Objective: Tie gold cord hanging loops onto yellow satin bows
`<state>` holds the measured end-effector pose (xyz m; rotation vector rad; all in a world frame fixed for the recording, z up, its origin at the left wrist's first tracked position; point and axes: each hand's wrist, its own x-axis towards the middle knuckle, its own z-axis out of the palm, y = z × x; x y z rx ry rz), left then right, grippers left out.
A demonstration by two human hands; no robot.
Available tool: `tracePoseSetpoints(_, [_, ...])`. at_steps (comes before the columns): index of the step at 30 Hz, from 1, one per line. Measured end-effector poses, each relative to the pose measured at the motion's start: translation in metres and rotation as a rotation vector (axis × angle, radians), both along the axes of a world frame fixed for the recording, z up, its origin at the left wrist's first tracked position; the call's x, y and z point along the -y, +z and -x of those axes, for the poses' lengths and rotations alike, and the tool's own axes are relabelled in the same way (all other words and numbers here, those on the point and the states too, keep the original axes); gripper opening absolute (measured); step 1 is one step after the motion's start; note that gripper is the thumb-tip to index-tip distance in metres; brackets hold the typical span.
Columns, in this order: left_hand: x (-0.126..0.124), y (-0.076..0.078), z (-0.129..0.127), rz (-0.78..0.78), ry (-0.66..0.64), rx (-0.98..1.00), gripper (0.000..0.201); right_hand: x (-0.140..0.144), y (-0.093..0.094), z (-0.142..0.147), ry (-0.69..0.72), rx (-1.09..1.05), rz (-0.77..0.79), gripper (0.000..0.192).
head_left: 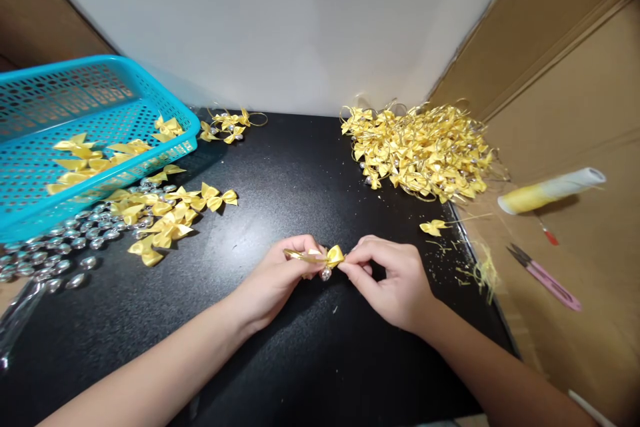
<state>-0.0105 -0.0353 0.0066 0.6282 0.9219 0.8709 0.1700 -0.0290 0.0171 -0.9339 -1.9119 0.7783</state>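
Observation:
Between my two hands, over the black table (280, 180), is a yellow ribbon bow (335, 255) with a silver bead (327, 274) hanging under it and a loop of gold cord (303, 255) at its left. My left hand (283, 277) pinches the bow's left side and the cord between thumb and fingers. With thumb and forefinger, my right hand (393, 277) grips the bow's right tip. The left part of the bow is partly hidden by my left fingers.
A turquoise basket (135, 70) holds bows at the left; loose bows (173, 223) and silver beads (77, 242) lie below it. Finished-looking corded bows (420, 150) are heaped at back right. Pink snips (553, 285), a yellow-white thread spool (550, 191) and thread scraps (485, 272) lie right.

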Motion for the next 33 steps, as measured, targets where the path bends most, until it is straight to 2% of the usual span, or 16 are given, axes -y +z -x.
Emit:
tracePoseSetpoints(14, [0.001, 0.0, -0.002, 0.022, -0.013, 0.066, 0.027, 0.001, 0.002, 0.002, -0.017, -0.016, -0.005, 0.017])
tracePoseSetpoints(22, [0.003, -0.001, -0.002, 0.038, -0.019, 0.069, 0.026, 0.004, 0.0, 0.006, -0.053, -0.035, 0.053, 0.016])
tracePoseSetpoints(26, [0.003, -0.001, -0.003, 0.048, 0.0, 0.059, 0.026, 0.004, -0.006, 0.007, -0.063, -0.116, 0.273, 0.014])
tracePoseSetpoints(30, [0.005, -0.003, -0.004, 0.06, 0.037, 0.044, 0.027, 0.002, -0.013, 0.009, 0.041, -0.308, 0.609, 0.018])
tracePoseSetpoints(33, [0.005, -0.003, -0.006, 0.065, 0.063, 0.057, 0.025, 0.0, -0.019, 0.012, 0.103, -0.425, 0.768, 0.024])
